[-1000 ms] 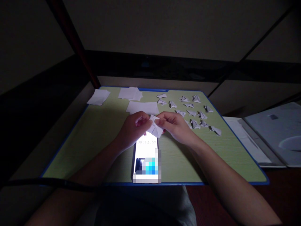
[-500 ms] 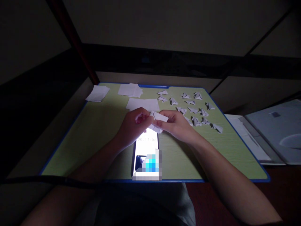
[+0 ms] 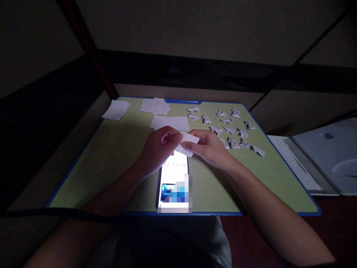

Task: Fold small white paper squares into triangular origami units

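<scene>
1. The left hand [image 3: 157,149] and right hand [image 3: 208,147] both pinch a half-folded white paper [image 3: 187,142], fingers closed on it
2. The paper is held just above the lit phone [image 3: 174,182], over the middle of the green counter [image 3: 111,160]
3. Folded pieces [image 3: 231,130] lie scattered to the right
4. Flat sheets [image 3: 170,122] lie behind the hands

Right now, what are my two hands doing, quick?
Left hand: closed, pinching the left edge of the folded paper.
Right hand: closed, gripping the same folded paper from the right.
</scene>
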The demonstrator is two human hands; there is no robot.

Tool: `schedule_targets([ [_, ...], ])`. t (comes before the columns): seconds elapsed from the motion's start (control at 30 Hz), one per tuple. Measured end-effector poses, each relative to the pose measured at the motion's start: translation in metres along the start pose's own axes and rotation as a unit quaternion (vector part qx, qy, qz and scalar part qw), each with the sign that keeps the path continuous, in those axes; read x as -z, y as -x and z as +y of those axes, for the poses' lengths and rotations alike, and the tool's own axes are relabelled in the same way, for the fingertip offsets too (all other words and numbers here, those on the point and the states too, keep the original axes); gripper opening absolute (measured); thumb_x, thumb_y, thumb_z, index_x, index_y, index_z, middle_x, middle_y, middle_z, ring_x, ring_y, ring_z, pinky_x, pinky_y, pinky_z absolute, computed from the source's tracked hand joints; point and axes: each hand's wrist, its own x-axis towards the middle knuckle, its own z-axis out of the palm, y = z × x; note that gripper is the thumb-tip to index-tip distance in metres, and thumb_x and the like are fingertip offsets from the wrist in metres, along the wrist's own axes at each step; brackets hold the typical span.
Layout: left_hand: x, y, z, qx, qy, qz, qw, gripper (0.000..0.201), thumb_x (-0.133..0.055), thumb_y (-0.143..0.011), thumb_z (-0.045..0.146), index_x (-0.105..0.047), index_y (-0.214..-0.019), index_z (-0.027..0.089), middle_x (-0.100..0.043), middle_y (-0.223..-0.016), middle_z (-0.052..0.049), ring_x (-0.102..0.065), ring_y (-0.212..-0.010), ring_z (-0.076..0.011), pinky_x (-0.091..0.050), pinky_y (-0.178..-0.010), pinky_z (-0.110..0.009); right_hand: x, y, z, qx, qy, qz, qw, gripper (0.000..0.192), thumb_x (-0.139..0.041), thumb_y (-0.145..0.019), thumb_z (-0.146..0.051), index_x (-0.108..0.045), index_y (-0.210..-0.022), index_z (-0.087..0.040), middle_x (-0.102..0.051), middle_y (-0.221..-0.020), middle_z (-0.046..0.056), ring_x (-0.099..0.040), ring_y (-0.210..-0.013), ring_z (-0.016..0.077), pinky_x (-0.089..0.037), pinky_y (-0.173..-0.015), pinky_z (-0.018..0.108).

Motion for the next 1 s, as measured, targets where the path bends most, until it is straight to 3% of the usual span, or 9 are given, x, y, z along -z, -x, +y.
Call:
schedule_targets([
  [0.43,-0.0001,-0.0005,-0.0040,-0.017,-0.020,0.007,1.000,0.015,-0.058,-0.083,0.026,-0.058,-0.071,0.018,-0.059,-0.056,0.003,-0.053,-0.045,-0.0079,-0.039,-0.040,-0.019,-0.0001,-0.0015,0.0024,0.010,0.010,0.010,1.000,0.026,-0.072,-0.073,-0.040,-0.063,-0.073,-0.015,-0.059,-0.064,-0.001,-0.050,-0.057,0.0100,-0.034,-0.051,0.024],
  [0.63,0.0003,0.0003,-0.0057,-0.056,-0.070,0.009,0.996,0.015,-0.057,-0.083,0.025,-0.058,-0.069,0.018,-0.056,-0.056,0.003,-0.051,-0.053,-0.0094,-0.040,-0.046,-0.021,0.0001,-0.0020,0.0031,0.012,-0.019,0.006,1.000,0.027,-0.076,-0.070,-0.038,-0.062,-0.071,-0.016,-0.058,-0.062,-0.002,-0.048,-0.055,0.0097,-0.032,-0.050,0.023],
  [1.0,0.0006,0.0010,-0.0033,-0.044,-0.071,0.006,0.996,0.019,-0.056,-0.085,0.025,-0.058,-0.068,0.018,-0.057,-0.057,0.002,-0.051,-0.052,-0.0097,-0.039,-0.048,-0.023,0.0014,-0.0016,0.0018,0.013,-0.004,0.011,1.000,0.024,-0.073,-0.073,-0.037,-0.062,-0.072,-0.016,-0.058,-0.063,-0.001,-0.049,-0.055,0.0103,-0.033,-0.050,0.024],
])
